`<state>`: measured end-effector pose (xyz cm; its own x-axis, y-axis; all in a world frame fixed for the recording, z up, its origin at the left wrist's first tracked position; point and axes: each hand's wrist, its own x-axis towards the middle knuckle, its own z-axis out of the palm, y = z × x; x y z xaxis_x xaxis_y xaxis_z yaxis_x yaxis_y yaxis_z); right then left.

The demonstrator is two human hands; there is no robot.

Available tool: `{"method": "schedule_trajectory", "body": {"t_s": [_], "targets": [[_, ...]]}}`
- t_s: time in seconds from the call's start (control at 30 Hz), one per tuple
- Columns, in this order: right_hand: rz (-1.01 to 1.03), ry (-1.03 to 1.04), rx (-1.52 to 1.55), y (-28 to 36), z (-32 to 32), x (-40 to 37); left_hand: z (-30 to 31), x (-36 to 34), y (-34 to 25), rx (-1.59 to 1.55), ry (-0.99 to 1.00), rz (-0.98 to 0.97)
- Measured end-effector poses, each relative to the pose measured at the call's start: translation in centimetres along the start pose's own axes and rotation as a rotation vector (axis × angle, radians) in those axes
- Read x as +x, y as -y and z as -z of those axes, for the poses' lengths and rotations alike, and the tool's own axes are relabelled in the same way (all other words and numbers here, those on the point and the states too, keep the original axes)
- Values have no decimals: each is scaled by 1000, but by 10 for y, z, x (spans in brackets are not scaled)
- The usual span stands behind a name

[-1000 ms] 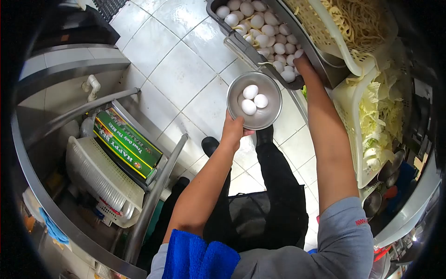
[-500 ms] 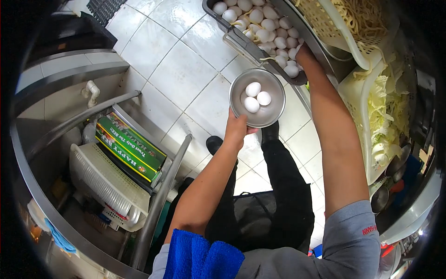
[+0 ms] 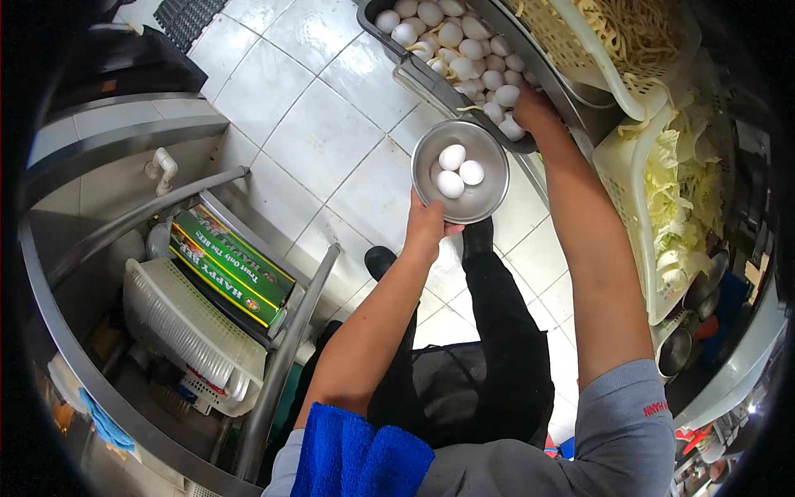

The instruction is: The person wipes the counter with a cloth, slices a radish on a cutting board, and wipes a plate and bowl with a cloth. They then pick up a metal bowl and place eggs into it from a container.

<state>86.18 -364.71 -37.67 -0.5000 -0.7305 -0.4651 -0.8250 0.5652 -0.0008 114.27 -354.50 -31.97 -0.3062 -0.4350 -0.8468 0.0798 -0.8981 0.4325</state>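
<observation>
My left hand [image 3: 427, 225] grips the rim of a round steel bowl [image 3: 489, 199], thumb toward the inside. Three white eggs [image 3: 451, 184] lie together in the bowl. My right hand [image 3: 534, 109] reaches into a dark grey bin [image 3: 458, 99] full of eggs [image 3: 450, 35], at its near right end. The hand is against the eggs there; its fingers are mostly hidden, so I cannot see whether one is grasped. The bowl is held just below the bin's near edge.
Cream baskets on the right hold noodles [image 3: 633, 33] and cut cabbage [image 3: 675, 199]. To the left, a metal-framed shelf carries a green HAPPY BEE box [image 3: 232, 265] and stacked plastic containers [image 3: 186, 331]. A blue towel [image 3: 356, 451] hangs near my body. White floor tiles [image 3: 331, 132] lie below.
My right hand has shifted slightly left and down among the eggs in the bin. The bowl stays nearly in place with the same three eggs.
</observation>
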Motion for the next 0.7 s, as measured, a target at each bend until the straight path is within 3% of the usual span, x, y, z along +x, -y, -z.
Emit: {"method": "schedule_trajectory", "body": {"t_s": [0.03, 0.07, 0.13, 0.17, 0.23, 0.3, 0.43, 0.5, 0.57, 0.63, 0.7], "targets": [[-38, 136, -52, 15, 20, -24, -1, -2, 0, 13, -13, -6], [-41, 138, -52, 14, 16, -30, -1, -1, 2, 15, -12, -2], [-59, -179, 130, 14, 12, -41, -1, -1, 2, 6, -3, 17], [-60, -183, 130, 18, 14, -57, -3, -1, 1, 7, 0, 14], [-41, -398, 638, 32, 20, -112, -6, -5, 0, 3, -5, 8], [190, -471, 758, 42, -11, -152, -8, -5, -2, 7, 8, 1], [258, -214, 785, 61, -38, -199, -5, 0, 3, 37, 42, -4], [315, -199, 709, 58, -37, -198, 2, 0, 5, 91, 54, -17], [492, -517, 621, 49, -19, -175, 6, -1, 3, 147, 68, -27], [349, -733, 474, 42, -3, -132, 11, -6, 4, 125, 65, -11], [146, -624, 310, 34, -9, -89, 14, -5, 5, 133, 76, -30]]}}
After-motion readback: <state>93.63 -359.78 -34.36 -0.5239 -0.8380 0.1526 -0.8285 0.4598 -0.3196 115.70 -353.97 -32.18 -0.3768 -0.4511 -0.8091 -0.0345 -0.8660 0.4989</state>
